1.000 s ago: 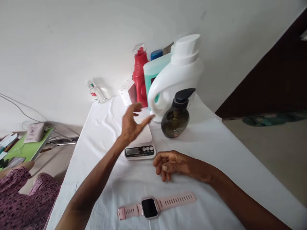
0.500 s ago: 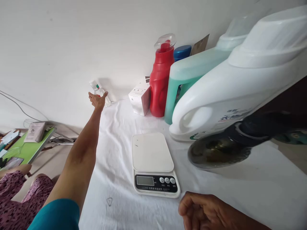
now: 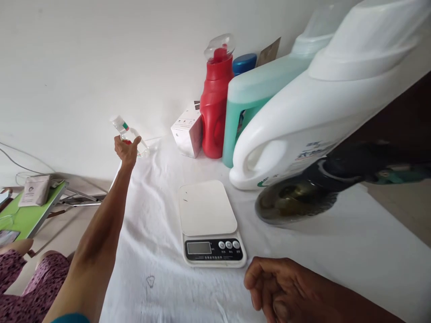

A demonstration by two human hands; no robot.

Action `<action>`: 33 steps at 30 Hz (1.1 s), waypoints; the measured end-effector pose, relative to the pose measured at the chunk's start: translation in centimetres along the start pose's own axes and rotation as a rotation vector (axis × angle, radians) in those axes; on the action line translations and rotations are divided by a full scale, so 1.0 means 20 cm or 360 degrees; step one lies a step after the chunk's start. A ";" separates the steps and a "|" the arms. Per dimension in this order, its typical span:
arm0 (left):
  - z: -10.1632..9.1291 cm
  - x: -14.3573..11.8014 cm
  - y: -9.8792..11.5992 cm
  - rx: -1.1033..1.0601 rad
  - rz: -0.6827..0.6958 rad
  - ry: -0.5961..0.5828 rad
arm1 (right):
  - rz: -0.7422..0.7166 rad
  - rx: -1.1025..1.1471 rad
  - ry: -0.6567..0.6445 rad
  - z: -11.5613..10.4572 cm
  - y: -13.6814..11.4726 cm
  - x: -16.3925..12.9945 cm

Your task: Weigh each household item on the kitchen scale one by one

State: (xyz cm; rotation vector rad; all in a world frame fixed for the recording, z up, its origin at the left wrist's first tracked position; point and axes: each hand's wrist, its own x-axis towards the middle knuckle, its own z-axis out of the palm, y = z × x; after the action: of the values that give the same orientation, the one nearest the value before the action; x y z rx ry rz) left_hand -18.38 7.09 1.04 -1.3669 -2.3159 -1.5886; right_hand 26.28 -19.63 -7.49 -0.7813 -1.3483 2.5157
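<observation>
Far out at about 11 o'clock from the kitchen scale (image 3: 209, 222), left hand (image 3: 126, 150) with its grip closed around a small clear bottle (image 3: 129, 136), lifted just off the white-clothed worktop (image 3: 161, 278) and tilted, cap end pointing up toward 10 o'clock; red and green on its label, contents clear or not discernible. Bottle body partly hidden by thumb and fingers, neck and cap sticking out above the grip. Right hand (image 3: 283, 289) low at 5 o'clock from the scale, resting on the cloth with fingers curled loosely inward, grip narrow and holding nothing visible. At 12 to 2 o'clock behind the scale, a row of containers against the wall: a small white box (image 3: 186, 130), a red bottle (image 3: 213, 105) with a clear cap, a blue cap (image 3: 244, 63) peeking out behind, a translucent jug (image 3: 251, 96) filled with teal liquid, and a large white detergent jug (image 3: 319, 107) with a handle, opaque. Just at 3 o'clock of the scale, a dark pump bottle (image 3: 296, 202) of brownish liquid, close to the camera and distorted. Scale platform bare, display blank.
</observation>
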 end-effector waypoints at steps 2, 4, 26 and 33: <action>-0.13 -0.13 0.04 -0.0053 0.0109 -0.0039 | -0.0037 0.0050 0.0006 0.01 -0.02 0.00; -0.25 -0.27 0.10 -0.0159 0.0218 -0.0103 | -0.0086 0.0063 -0.0006 0.02 -0.04 0.01; -0.54 -1.16 0.50 -0.0522 0.0394 -0.0791 | -0.0342 -0.0115 -0.0021 0.09 -0.08 -0.03; -0.53 -1.21 0.49 -0.0566 0.0421 -0.0798 | -0.0325 -0.0113 0.0000 0.11 -0.11 -0.04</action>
State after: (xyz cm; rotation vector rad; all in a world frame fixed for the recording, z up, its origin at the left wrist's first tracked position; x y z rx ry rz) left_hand -1.59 -15.58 2.28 -2.2738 -1.9906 -1.7900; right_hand 25.64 -20.31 -4.42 -0.6213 -1.4450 2.3229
